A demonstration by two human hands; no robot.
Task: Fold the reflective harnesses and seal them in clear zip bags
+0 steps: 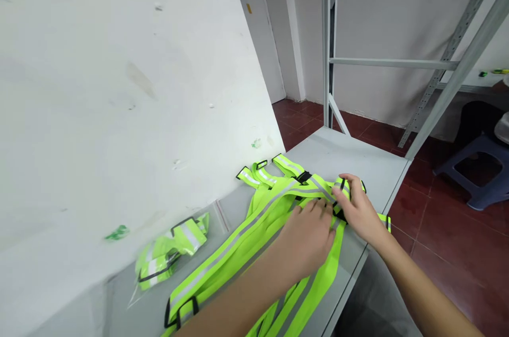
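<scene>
The right hand [360, 211] is partly closed, its thumb and fingers pinching a black-edged strap of a fluorescent yellow-green reflective safety vest [254, 231] near a black plastic buckle [303, 177]. The left hand [306, 239] lies just beside it, fingers curled down on the vest's webbing; whether it is gripping or only pressing, I cannot tell. The vest is spread out flat on a grey metal shelf [358, 159], its grey reflective stripes running lengthwise. Near it on the shelf, against a scuffed white panel [119, 72], lies a clear plastic bag [170, 255] holding another folded vest. Past the shelf's edge are a red tile floor [445, 236] and a blue plastic stool [473, 167].
</scene>
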